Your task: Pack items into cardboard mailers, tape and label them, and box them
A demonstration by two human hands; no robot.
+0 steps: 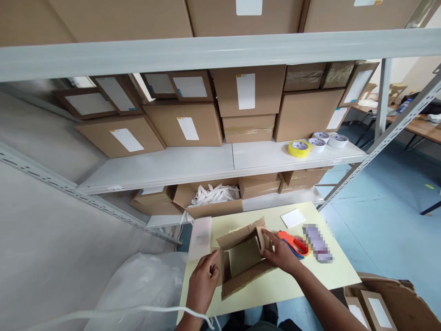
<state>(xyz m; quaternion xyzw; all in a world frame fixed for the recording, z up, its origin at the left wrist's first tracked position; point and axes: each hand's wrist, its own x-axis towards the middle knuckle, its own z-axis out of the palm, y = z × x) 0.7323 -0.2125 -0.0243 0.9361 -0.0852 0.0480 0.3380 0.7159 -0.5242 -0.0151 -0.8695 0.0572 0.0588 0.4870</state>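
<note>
We are handling an open cardboard box, which is sitting on the pale bench between our two hands; our right hand is gripping the right end flap, while our left hand is curling at the left end flap, though we cannot tell whether it is pinching the cardboard or only touching it; to be doing this well, we are best pressing evenly from both ends, so that the walls are standing square; we are best bending each flap along its crease, since the edges are looking rough and are probably tearing easily under a sideways pull; we are also minding the orange-and-blue tool, lying just beside our right hand, so that our knuckles are not nudging it.
</note>
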